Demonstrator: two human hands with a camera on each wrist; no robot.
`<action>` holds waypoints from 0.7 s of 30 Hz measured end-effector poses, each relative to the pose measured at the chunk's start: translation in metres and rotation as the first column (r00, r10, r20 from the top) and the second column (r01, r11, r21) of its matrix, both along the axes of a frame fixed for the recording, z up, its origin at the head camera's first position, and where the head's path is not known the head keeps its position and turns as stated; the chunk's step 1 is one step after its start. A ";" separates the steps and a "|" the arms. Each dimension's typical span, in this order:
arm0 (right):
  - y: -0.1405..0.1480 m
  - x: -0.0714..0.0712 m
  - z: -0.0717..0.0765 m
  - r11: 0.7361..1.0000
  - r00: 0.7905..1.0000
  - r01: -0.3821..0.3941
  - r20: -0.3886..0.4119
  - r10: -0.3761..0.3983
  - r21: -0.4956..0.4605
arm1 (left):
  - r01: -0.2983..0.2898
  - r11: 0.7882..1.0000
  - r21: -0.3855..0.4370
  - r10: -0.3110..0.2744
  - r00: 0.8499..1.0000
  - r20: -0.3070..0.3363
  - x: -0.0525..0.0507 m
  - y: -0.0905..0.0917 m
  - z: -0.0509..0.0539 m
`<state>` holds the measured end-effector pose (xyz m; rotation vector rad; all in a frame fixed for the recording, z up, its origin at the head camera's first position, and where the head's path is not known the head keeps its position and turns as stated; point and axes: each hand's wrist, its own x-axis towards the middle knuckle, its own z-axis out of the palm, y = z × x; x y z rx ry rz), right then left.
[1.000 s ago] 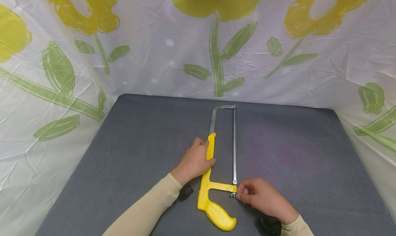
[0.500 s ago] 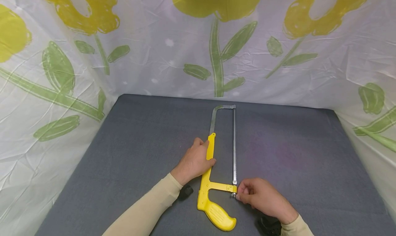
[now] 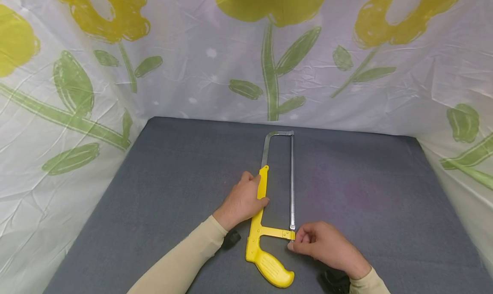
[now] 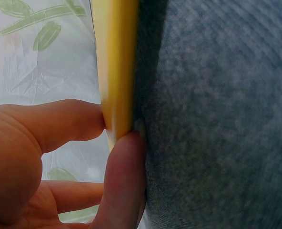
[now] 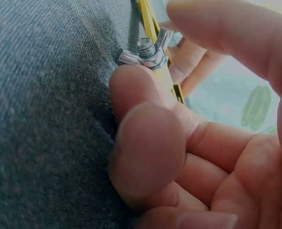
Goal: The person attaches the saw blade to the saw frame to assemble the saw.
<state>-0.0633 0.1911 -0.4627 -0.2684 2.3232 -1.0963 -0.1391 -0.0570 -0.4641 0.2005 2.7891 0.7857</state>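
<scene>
A hacksaw (image 3: 253, 232) lies flat on the grey surface, its yellow handle (image 3: 274, 270) toward me and its metal blade (image 3: 292, 182) on the right side. My left hand (image 3: 240, 203) grips the yellow frame; in the left wrist view, thumb and finger pinch that frame bar (image 4: 116, 62). At the blade's near end, my right hand (image 3: 327, 247) has its curled fingers on a metal wing nut (image 5: 153, 59) with a threaded bolt end. One fingertip touches the nut from below, while the thumb stands just above it. In the head view, the thumb mostly hides the nut.
Grey cloth (image 3: 173, 174) covers the work surface. White sheeting (image 3: 185, 71) with yellow flowers and green leaves rises at the back and both sides. Black wrist devices (image 3: 231, 239) show under both wrists.
The right thumb has moved left across the wing nut, which was visible before and is now covered. The left hand and the hacksaw stay in place.
</scene>
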 end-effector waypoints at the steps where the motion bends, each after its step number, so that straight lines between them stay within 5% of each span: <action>1: 0.000 0.000 0.000 1.000 1.000 0.001 -0.002 -0.001 0.011 | -0.001 1.000 -0.003 0.001 1.000 0.000 0.000 0.000 0.000; 21: -0.003 0.001 0.001 0.999 0.999 0.001 -0.039 0.000 0.044 | -0.018 1.000 -0.012 0.018 1.000 0.011 0.000 0.001 0.000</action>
